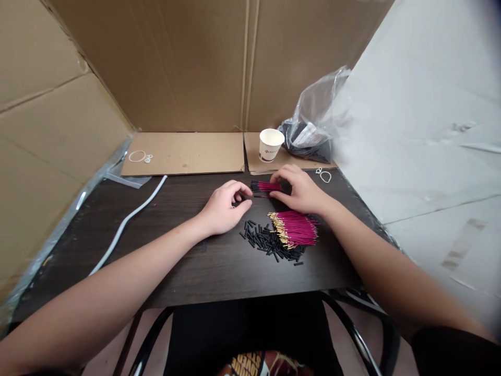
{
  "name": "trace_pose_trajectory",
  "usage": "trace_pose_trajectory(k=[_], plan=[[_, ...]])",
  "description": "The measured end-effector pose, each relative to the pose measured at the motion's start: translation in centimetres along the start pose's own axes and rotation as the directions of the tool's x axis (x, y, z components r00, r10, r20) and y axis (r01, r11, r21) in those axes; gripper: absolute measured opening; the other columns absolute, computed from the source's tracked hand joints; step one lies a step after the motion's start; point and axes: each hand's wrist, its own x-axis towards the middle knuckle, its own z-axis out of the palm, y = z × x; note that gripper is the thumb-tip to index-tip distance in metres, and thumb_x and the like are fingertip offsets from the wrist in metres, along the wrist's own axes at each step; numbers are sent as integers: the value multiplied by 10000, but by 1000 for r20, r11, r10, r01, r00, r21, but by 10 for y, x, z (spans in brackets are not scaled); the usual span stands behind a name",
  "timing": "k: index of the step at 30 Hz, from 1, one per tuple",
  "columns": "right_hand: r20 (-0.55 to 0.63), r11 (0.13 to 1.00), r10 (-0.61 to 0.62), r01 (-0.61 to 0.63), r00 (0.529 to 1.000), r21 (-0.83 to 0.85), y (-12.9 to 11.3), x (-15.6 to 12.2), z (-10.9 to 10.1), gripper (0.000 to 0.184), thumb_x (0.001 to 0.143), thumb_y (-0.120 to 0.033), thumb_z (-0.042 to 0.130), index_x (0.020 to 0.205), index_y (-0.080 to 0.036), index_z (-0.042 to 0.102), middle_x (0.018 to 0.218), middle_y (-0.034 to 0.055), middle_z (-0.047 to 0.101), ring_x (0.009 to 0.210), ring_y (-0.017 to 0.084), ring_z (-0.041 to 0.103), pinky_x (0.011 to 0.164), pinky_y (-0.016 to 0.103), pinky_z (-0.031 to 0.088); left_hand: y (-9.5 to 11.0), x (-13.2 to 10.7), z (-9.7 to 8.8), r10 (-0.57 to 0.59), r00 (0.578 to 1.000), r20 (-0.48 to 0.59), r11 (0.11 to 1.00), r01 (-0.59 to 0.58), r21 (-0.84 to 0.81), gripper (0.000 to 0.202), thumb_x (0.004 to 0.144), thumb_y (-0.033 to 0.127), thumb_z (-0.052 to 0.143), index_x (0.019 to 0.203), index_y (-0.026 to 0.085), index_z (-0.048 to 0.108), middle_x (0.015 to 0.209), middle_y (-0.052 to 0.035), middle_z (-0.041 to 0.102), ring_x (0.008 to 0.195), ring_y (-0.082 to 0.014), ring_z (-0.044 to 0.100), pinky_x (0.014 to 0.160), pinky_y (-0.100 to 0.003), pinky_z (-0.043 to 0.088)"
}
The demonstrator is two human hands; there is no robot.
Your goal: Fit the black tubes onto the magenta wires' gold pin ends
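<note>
The small bundle of sleeved magenta wires (265,187) is lying on the dark table (180,261), toward its far edge, between the 2 hands. The right hand (300,191) is resting palm down over the bundle's right end, fingers stretched out nearly flat and pressing rather than gripping. The left hand (224,210) is curling loosely at the bundle's black-tipped left end, thumb and forefinger close together; whether they are pinching anything I cannot tell.

Just nearer the person, a larger pile of magenta wires with bare gold terminals (296,228) is lying against a scatter of loose black sleeves (263,241). Judging by the 2 heaps, only a small share of the wires is carrying sleeves, and most are waiting bare.

Further out, a paper cup (270,144) and a clear plastic bag (315,122) are standing on cardboard (188,152), with a white cable (126,221) trailing at the left.
</note>
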Motion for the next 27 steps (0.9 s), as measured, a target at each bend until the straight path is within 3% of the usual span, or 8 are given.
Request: trace_pose_trajectory(k=[4, 7, 10, 11, 13, 17, 22, 27], plan=[[-16, 999, 33, -34, 999, -20, 9, -1, 4, 287, 981, -359, 814, 1191, -230, 667, 1186, 123, 686, 1150, 356, 631, 1037, 540, 505, -1, -1, 0, 66, 997, 34, 998, -67, 20, 17, 939, 194, 760, 955, 196, 759, 1072, -63, 738, 951, -214, 655, 905, -404, 552], [-58, 999, 38, -40, 998, -31, 10, 1, 8, 225, 1010, -351, 766, 1173, -230, 670, 1180, 130, 691, 1150, 356, 634, 1046, 546, 506, -1, -2, 0, 104, 991, 80, 994, -107, 27, 35, 957, 220, 764, 927, 207, 774, 1073, -65, 743, 986, -227, 668, 956, -432, 556], [-58, 999, 31, -32, 998, -15, 4, 2, -3, 155, 997, -322, 761, 1079, -219, 681, 1105, 117, 703, 1078, 325, 647, 987, 496, 516, 0, -3, -2, 136, 982, 134, 989, -143, 43, 48, 971, 236, 773, 930, 222, 796, 1084, -63, 756, 1062, -250, 683, 1041, -478, 538], [-27, 1000, 29, -29, 999, 8, 1, 2, -11, 141, 981, -311, 773, 1031, -214, 684, 1053, 101, 704, 1004, 296, 650, 927, 458, 518, 1, -3, -3, 146, 977, 155, 987, -155, 47, 40, 968, 244, 788, 936, 230, 807, 1098, -61, 760, 1094, -259, 683, 1071, -491, 528], [169, 994, 17, -36, 985, 106, -7, 1, -27, 123, 969, -301, 782, 946, -208, 704, 932, 56, 718, 845, 227, 637, 795, 377, 497, 1, -4, -4, 160, 967, 201, 984, -173, 50, 22, 954, 272, 829, 948, 252, 834, 1140, -59, 762, 1154, -275, 671, 1115, -508, 510], [481, 980, 2, -97, 877, 172, -21, -2, -48, 128, 963, -315, 788, 908, -200, 779, 864, 31, 748, 758, 179, 622, 709, 329, 454, 0, -4, -5, 166, 946, 278, 981, -187, 51, 55, 931, 332, 887, 940, 282, 867, 1185, -61, 755, 1198, -291, 641, 1160, -529, 488], [544, 982, 6, -107, 839, 153, -25, -2, -41, 91, 958, -240, 745, 922, -180, 802, 859, 29, 758, 729, 158, 626, 696, 309, 459, 0, -3, -6, 149, 938, 314, 983, -175, 58, 104, 954, 358, 878, 898, 274, 857, 1190, -60, 750, 1185, -288, 627, 1152, -528, 477], [519, 982, 3, -100, 855, 159, -24, -2, -37, 86, 947, -211, 745, 875, -181, 783, 826, 22, 755, 702, 154, 616, 677, 306, 451, 0, -4, -5, 133, 928, 347, 981, -173, 85, 153, 1009, 349, 805, 900, 243, 797, 1217, -73, 728, 1218, -300, 593, 1185, -549, 434]])
